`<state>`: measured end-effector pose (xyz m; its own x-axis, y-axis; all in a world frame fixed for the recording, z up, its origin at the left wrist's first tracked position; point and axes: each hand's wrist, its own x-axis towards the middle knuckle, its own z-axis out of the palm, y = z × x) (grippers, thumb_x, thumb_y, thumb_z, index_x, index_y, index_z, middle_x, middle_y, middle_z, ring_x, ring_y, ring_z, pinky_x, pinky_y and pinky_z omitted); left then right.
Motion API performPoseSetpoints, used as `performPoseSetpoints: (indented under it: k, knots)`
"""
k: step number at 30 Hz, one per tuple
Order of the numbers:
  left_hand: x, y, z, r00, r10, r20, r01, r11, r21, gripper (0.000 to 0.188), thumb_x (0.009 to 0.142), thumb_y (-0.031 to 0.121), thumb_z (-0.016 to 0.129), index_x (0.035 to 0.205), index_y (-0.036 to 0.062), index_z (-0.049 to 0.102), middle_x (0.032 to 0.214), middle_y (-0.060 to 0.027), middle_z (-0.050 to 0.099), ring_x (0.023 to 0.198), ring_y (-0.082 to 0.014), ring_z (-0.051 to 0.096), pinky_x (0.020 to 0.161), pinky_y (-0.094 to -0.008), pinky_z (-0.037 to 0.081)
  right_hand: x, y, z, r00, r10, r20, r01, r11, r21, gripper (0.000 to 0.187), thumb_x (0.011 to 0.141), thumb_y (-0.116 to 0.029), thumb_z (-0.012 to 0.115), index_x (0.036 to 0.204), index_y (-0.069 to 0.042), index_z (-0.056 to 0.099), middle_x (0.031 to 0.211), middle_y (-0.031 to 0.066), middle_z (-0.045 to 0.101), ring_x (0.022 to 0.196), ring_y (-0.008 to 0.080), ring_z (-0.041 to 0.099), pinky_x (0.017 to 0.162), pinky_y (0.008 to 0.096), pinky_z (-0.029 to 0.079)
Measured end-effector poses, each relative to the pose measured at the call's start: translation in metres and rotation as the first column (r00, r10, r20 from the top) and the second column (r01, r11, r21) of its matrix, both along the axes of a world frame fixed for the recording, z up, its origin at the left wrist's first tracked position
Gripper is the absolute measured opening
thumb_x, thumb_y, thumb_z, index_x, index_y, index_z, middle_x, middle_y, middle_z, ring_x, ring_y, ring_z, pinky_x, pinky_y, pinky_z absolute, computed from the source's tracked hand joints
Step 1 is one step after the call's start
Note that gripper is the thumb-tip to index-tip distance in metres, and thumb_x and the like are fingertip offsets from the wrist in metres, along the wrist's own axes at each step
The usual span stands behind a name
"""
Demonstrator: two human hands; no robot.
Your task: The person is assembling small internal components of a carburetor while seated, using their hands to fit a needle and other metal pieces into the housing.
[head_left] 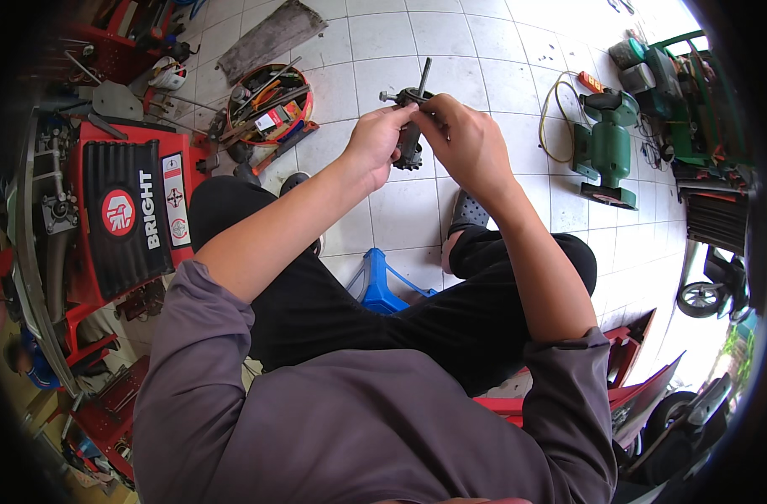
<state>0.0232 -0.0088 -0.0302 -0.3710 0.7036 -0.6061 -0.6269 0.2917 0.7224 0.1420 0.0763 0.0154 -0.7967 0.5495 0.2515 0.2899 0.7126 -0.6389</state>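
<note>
The geared shaft part (410, 126) sits gripped in both our hands, left hand (376, 143) and right hand (463, 139); we judge fitting underway, needing careful turning next.

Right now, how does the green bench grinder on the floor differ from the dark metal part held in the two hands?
The green bench grinder stands on the white tiles at the person's right, untouched; the dark metal part is held up off the floor by the left hand and right hand. The grinder is green and bulky; the part is dark, slim, with a toothed lower end.
</note>
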Motion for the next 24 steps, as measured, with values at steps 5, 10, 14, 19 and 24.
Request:
performPoseSetpoints:
  k: [5, 10, 14, 19, 24]
  knots:
    - [0.0024, 0.0001, 0.0031, 1.000, -0.007, 0.000, 0.007, 1.000, 0.006, 0.013, 0.089, 0.028, 0.059, 0.087, 0.0151, 0.061, 0.078, 0.0061, 0.058, 0.067, -0.0051, 0.047, 0.054, -0.0231, 0.028, 0.0005, 0.0008, 0.0008, 1.000, -0.011, 0.008, 0.011, 0.999, 0.052, 0.019, 0.085, -0.022, 0.059, 0.080, -0.003, 0.059, 0.063, 0.0134, 0.062, 0.058, 0.0330, 0.061, 0.057, 0.0400, 0.048]
    - [0.0055, 0.0020, 0.0058, 0.998, 0.056, 0.000, -0.056, 0.998, 0.018, 0.019, 0.087, 0.028, 0.062, 0.083, 0.0099, 0.059, 0.067, 0.0031, 0.053, 0.052, -0.0054, 0.042, 0.045, -0.0220, 0.028, 0.0011, 0.0009, 0.0010, 0.999, 0.031, 0.014, -0.031, 0.999, 0.024, 0.019, 0.084, -0.020, 0.060, 0.082, -0.001, 0.058, 0.071, 0.0153, 0.063, 0.063, 0.0329, 0.061, 0.058, 0.0392, 0.049]
    - [0.0021, -0.0006, 0.0024, 1.000, 0.019, 0.007, -0.019, 1.000, 0.008, 0.014, 0.088, 0.027, 0.059, 0.085, 0.0137, 0.060, 0.075, 0.0053, 0.056, 0.063, -0.0057, 0.045, 0.053, -0.0230, 0.029, 0.0015, 0.0000, 0.0009, 0.998, 0.064, 0.015, -0.063, 0.998, -0.028, 0.015, 0.081, -0.016, 0.060, 0.083, -0.001, 0.058, 0.076, 0.0160, 0.063, 0.066, 0.0327, 0.062, 0.061, 0.0393, 0.049]
    - [0.0021, -0.0004, 0.0008, 1.000, 0.015, 0.020, -0.015, 1.000, -0.004, 0.013, 0.088, 0.027, 0.058, 0.085, 0.0137, 0.060, 0.076, 0.0051, 0.057, 0.064, -0.0060, 0.046, 0.054, -0.0237, 0.029, 0.0019, 0.0005, -0.0017, 0.997, 0.077, 0.007, -0.077, 0.997, -0.023, 0.014, 0.080, -0.013, 0.060, 0.087, 0.000, 0.059, 0.077, 0.0160, 0.063, 0.067, 0.0314, 0.062, 0.061, 0.0380, 0.049]
    - [0.0053, 0.0018, 0.0055, 0.999, 0.048, 0.012, -0.048, 0.999, -0.012, 0.017, 0.087, 0.027, 0.059, 0.084, 0.0108, 0.060, 0.071, 0.0030, 0.055, 0.055, -0.0058, 0.042, 0.048, -0.0230, 0.029, 0.0026, 0.0021, -0.0034, 0.996, 0.077, 0.047, -0.078, 0.997, 0.014, 0.016, 0.081, -0.013, 0.062, 0.091, 0.000, 0.061, 0.076, 0.0162, 0.064, 0.064, 0.0293, 0.063, 0.059, 0.0355, 0.049]
